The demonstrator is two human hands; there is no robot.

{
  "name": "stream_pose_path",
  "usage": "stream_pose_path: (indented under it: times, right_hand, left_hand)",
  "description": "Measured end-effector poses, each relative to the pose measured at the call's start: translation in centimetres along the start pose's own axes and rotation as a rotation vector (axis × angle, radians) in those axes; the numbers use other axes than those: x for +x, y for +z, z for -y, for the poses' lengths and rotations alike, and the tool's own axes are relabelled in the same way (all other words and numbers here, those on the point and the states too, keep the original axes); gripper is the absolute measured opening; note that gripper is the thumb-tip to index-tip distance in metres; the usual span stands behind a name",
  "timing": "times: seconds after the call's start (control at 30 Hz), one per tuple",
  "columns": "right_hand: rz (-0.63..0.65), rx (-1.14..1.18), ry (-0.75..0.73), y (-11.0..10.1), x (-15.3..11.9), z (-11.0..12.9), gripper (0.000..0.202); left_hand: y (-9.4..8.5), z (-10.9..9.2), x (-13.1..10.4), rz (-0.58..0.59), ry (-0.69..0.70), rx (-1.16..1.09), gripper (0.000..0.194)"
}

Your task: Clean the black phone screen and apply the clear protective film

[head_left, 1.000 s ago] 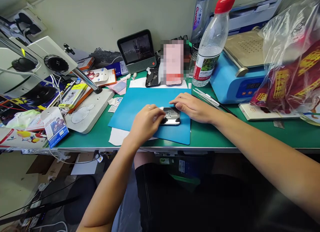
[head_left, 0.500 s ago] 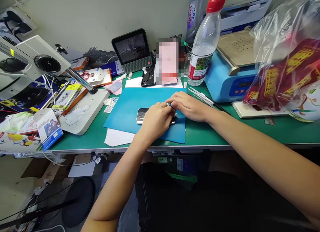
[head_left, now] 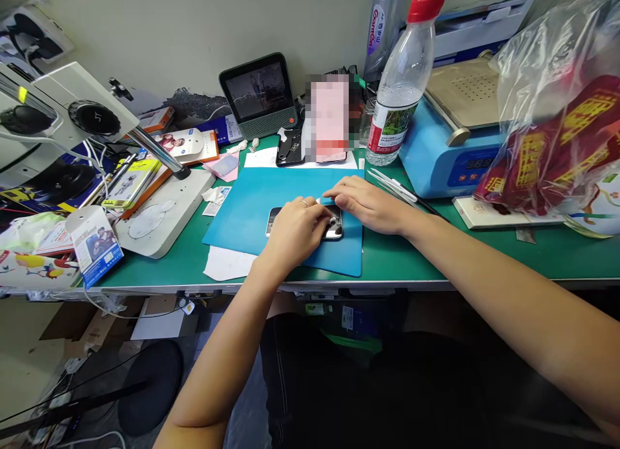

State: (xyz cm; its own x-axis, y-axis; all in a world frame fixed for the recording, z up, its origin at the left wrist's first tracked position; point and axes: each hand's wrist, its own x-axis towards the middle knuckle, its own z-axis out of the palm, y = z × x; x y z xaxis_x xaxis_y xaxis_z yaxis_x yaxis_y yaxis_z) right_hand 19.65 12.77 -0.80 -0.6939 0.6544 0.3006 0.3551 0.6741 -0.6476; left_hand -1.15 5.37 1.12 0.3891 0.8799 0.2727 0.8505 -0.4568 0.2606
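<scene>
A smartphone (head_left: 333,230) with a dark, shiny face lies on a blue mat (head_left: 242,207). My left hand (head_left: 296,229), with a ring on one finger, rests over its middle. Its fingers are bent and pressed together at the phone's surface; whatever they pinch is hidden. At the phone's upper right edge is my right hand (head_left: 371,203), fingers together and curved, thumb beneath. A tiny white thing (head_left: 320,201) shows between the fingertips of both hands, too small to name. The phone's centre is covered by my left hand.
Behind the mat stand a smart display (head_left: 256,93) and a black phone (head_left: 290,148). To the right are a red-capped bottle (head_left: 394,119), tweezers (head_left: 392,185), a blue heating plate (head_left: 436,152) and a plastic bag (head_left: 547,132). A microscope stand (head_left: 159,226) occupies the left.
My left hand has shifted slightly left and its fingers have drawn back from the right fingertips, uncovering more of the phone's right end. My right hand stays nearly in place.
</scene>
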Motion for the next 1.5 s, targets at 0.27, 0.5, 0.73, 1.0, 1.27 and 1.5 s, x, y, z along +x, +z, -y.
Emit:
stream_pose_path:
  times: [0.27, 0.5, 0.73, 1.0, 1.27, 1.5]
  right_hand:
    - [0.003, -0.01, 0.026, 0.0, 0.0, 0.0, 0.078]
    - [0.016, 0.001, 0.057, -0.2, 0.0, 0.3, 0.08]
    - [0.016, -0.003, 0.057, -0.2, 0.0, 0.4, 0.078]
    - [0.029, -0.016, 0.058, -0.2, 0.0, 0.1, 0.078]
    - [0.021, -0.017, 0.048, -0.1, 0.1, 0.3, 0.079]
    - [0.078, -0.089, 0.018, -0.4, 0.0, 0.5, 0.074]
  left_hand:
    - [-1.1, 2.0, -1.0, 0.006, -0.066, -0.014, 0.015]
    - [-2.5, 4.2, -2.5, -0.006, -0.121, -0.003, 0.013]
    - [-3.4, 6.7, -4.0, -0.031, -0.085, -0.017, 0.015]
    - [-4.0, 8.9, -5.0, -0.06, -0.075, -0.02, 0.017]
    - [-3.9, 9.4, -5.3, -0.091, -0.055, 0.019, 0.02]
    - [-3.7, 7.8, -4.6, -0.106, -0.07, 0.013, 0.019]
